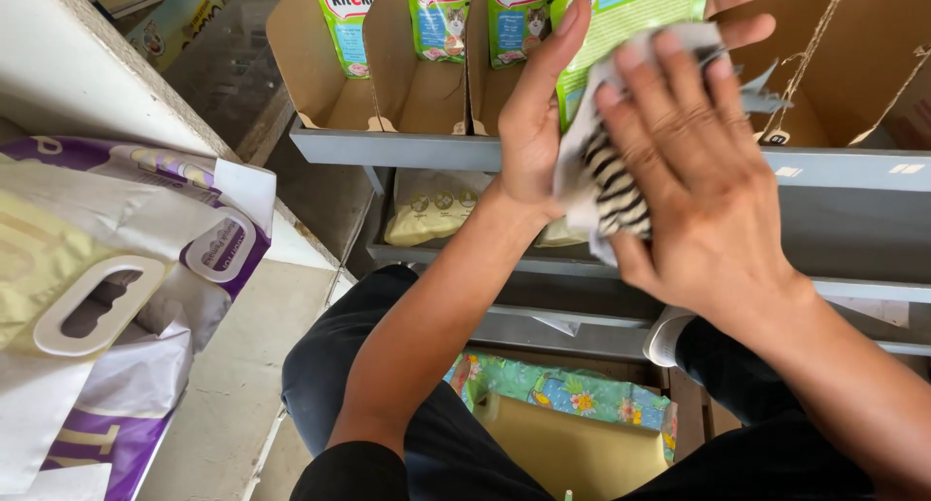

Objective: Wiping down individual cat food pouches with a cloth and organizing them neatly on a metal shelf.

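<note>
Green pouch (635,16) between left hand (533,123) and cloth-covered right hand (698,191).

My forearms are bare; I wear dark trousers (388,404), and what seems a white sock (667,336) beside them.

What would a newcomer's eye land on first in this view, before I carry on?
Most striking is the right hand at centre, pressing a striped cloth against a green pouch that the left hand holds. Behind them, more green pouches stand upright in cardboard trays on a grey shelf. At left lie large purple-and-white bags with cut-out handles.
</note>
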